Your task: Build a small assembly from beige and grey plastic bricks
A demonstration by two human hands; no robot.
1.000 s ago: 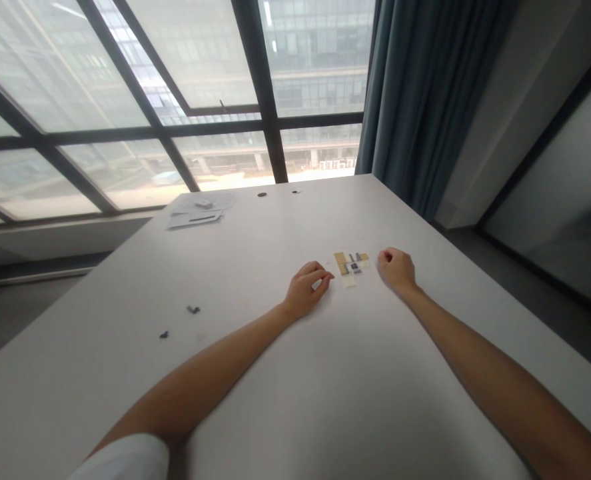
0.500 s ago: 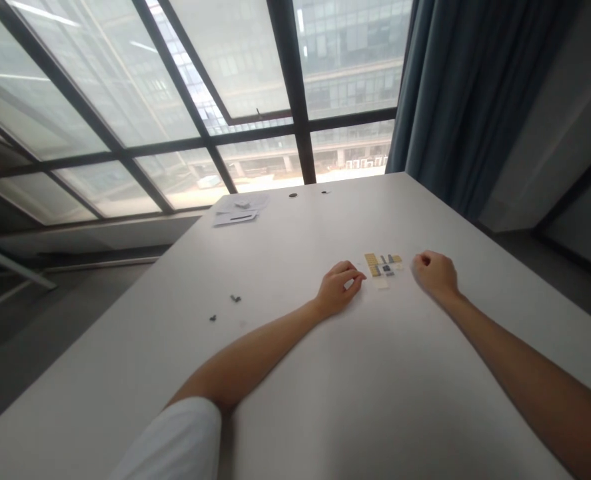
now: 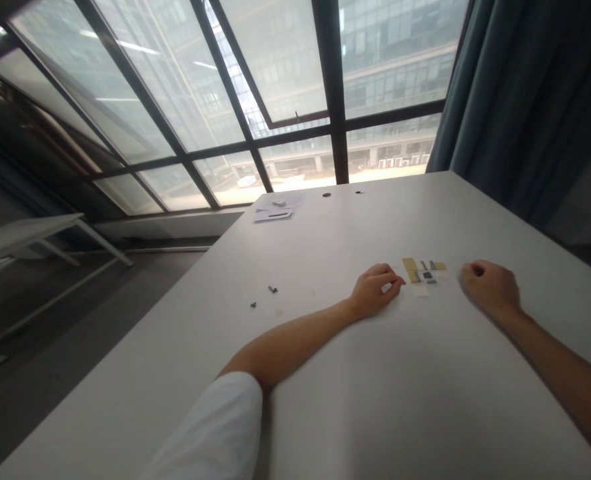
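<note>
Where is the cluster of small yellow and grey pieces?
In the head view, the cluster lies right of centre on the white table, between the left hand and right hand.

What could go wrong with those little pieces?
The left hand is right beside the pieces, so a small twitch might knock them out of place. The right hand is on their other side and could bump them too. The two dark bits lie off by themselves, so they might get forgotten.
</note>
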